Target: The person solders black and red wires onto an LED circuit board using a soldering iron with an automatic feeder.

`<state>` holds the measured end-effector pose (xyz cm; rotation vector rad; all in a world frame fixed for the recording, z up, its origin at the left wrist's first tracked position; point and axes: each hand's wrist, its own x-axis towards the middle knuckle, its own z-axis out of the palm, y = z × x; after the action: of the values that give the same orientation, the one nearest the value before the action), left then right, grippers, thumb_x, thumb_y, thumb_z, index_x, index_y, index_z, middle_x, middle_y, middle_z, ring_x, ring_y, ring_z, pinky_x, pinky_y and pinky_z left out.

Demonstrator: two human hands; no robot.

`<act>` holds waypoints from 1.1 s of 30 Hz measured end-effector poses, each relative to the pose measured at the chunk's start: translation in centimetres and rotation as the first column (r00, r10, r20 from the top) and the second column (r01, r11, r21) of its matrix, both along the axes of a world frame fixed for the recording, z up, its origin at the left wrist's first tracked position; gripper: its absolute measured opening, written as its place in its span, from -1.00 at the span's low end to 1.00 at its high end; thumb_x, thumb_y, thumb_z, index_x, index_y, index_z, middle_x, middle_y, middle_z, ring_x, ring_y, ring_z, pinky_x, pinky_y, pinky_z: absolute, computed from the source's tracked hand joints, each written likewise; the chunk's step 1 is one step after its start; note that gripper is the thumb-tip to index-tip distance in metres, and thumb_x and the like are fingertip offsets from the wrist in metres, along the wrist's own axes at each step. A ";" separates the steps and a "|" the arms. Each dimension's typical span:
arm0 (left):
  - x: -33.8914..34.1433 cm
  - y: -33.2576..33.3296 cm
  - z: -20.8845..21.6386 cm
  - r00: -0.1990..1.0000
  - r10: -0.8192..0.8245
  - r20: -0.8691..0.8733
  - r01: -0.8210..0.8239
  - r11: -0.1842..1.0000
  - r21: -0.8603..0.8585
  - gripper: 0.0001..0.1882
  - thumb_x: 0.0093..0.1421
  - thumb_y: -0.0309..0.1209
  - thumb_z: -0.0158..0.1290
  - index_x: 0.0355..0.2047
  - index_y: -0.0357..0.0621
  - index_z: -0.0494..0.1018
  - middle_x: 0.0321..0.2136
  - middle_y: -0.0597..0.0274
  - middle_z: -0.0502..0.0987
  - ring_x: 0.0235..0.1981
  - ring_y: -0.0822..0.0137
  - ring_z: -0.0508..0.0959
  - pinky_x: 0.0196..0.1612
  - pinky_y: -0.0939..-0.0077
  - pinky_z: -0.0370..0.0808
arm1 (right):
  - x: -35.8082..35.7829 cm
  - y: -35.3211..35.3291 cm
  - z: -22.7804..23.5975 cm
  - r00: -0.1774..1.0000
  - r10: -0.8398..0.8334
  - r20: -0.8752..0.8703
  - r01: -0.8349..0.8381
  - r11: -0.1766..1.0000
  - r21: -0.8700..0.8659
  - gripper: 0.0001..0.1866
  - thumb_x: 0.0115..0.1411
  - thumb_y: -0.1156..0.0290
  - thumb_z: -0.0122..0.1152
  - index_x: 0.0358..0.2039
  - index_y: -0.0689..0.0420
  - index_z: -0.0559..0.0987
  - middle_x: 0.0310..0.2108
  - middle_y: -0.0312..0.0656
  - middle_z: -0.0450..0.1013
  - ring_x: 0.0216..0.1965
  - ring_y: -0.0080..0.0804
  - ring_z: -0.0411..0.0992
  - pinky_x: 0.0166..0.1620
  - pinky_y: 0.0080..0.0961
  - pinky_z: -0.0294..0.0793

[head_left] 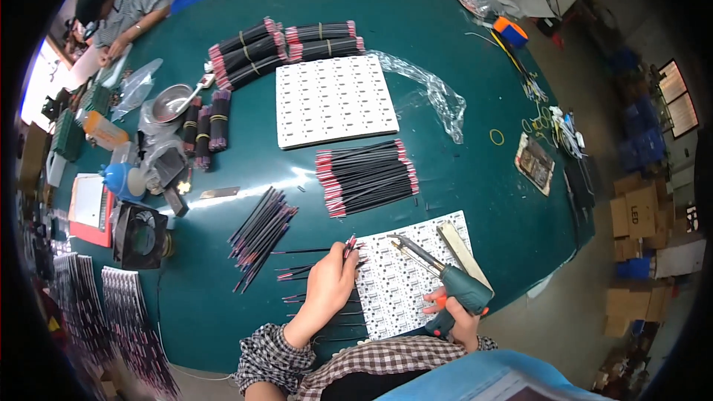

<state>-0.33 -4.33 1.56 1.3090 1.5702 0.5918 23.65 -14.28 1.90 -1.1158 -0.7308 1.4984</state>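
Note:
A white sheet of printed circuit boards [397,293] lies in front of me, with several black wires [297,252] sticking out past its left edge. My left hand [327,289] is closed at that edge, thumb and finger pinching a black wire with a reddish end [350,243]. A green soldering gun [466,289] is in my right hand [464,324], fingers wrapped round its grip. Its metal tip [394,238] points up and left over the sheet's upper part; whether it touches cannot be made out. A pale flat strip [464,256] lies along the sheet's right side, partly behind the gun.
Beyond the sheet lie a wide pile of black wires [368,178] and a stack of white board sheets [334,100]. A loose wire bunch [264,234] is at left, near a black fan [139,236]. Banded bundles [249,52] lie farther back. Another person [122,11] sits far left.

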 end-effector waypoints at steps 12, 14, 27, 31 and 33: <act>0.3 3.2 -1.2 0.998 0.044 -0.053 -0.029 0.967 0.251 -0.74 0.01 -0.40 0.15 -0.55 -0.36 0.35 -0.64 -0.09 0.35 -0.58 0.09 0.34 -0.50 0.29 0.33 | 0.9 1.0 1.1 0.956 0.133 0.261 -0.112 0.989 -0.094 -0.43 0.28 0.13 0.06 0.10 0.35 0.31 -0.05 0.00 0.37 -0.04 -0.05 0.46 -0.09 -0.17 0.55; 0.8 3.4 -0.7 0.993 0.071 -0.091 -0.049 0.974 0.220 -0.76 -0.02 -0.40 0.13 -0.55 -0.35 0.37 -0.61 -0.16 0.42 -0.54 -0.17 0.45 -0.47 0.17 0.37 | 0.5 1.4 1.6 0.960 0.115 0.255 -0.102 0.993 -0.064 -0.42 0.26 0.11 0.09 0.08 0.36 0.32 -0.07 0.01 0.38 -0.04 -0.07 0.46 -0.08 -0.21 0.56; 1.6 0.9 -2.0 0.984 0.139 -0.115 -0.102 0.953 0.284 -0.82 -0.07 -0.47 0.16 -0.52 -0.30 0.40 -0.60 0.00 0.47 -0.57 -0.01 0.49 -0.50 0.22 0.42 | 0.3 0.7 2.9 0.911 0.304 0.278 -0.261 0.948 -0.180 -0.45 0.17 0.28 0.27 0.07 0.32 0.36 -0.10 -0.05 0.42 -0.01 -0.22 0.44 0.01 -0.32 0.52; 1.4 1.4 -1.6 0.974 0.055 -0.221 0.042 0.911 0.409 -0.82 -0.09 -0.49 0.18 -0.54 -0.27 0.39 -0.62 0.03 0.45 -0.59 0.02 0.49 -0.52 0.26 0.43 | 0.6 0.5 2.6 0.916 0.287 0.281 -0.239 0.952 -0.193 -0.43 0.16 0.32 0.28 0.10 0.33 0.32 -0.11 -0.04 0.44 -0.02 -0.22 0.45 0.02 -0.29 0.52; 1.2 1.7 -1.8 0.969 0.031 -0.243 0.080 0.897 0.434 -0.82 -0.09 -0.49 0.18 -0.55 -0.27 0.38 -0.62 0.05 0.45 -0.59 0.03 0.49 -0.52 0.27 0.43 | 0.7 0.7 2.6 0.908 0.309 0.284 -0.261 0.946 -0.195 -0.41 0.18 0.32 0.27 0.12 0.34 0.29 -0.11 -0.03 0.45 -0.02 -0.23 0.46 0.02 -0.28 0.52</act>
<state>0.90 -2.67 -0.26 1.7978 1.6731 0.8317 24.33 -13.61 4.54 -1.4311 -1.0477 1.6641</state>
